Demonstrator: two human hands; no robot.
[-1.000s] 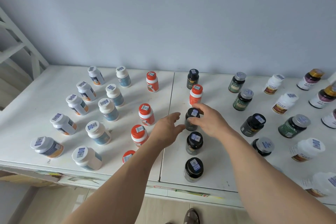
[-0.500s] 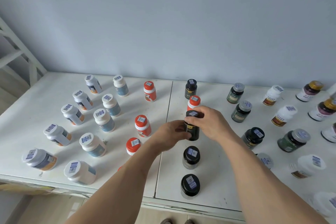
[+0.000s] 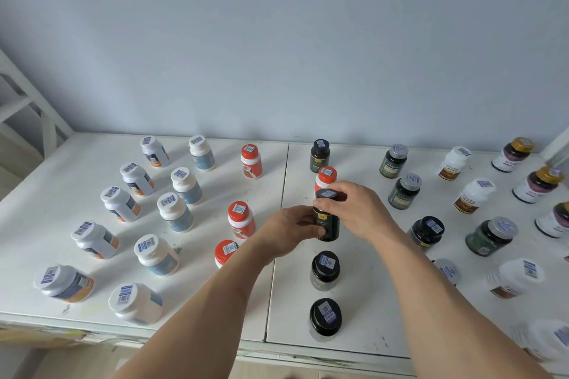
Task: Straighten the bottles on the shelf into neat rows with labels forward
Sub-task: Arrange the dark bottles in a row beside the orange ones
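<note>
Lifted now, glossy cylindrical black bottle (image 3: 327,221) is gripped by left hand (image 3: 289,232) and right hand (image 3: 358,211).

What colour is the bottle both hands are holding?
Black, with a black cap and gold label mark: the held black plastic bottle, head view.

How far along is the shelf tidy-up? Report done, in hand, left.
Done, apparently: the white-capped bottles at left stand in lines. In hand: left hand and right hand grip a black bottle. Left: an orange-capped bottle sits in the black column, and the right-side bottles look uneven.
</note>
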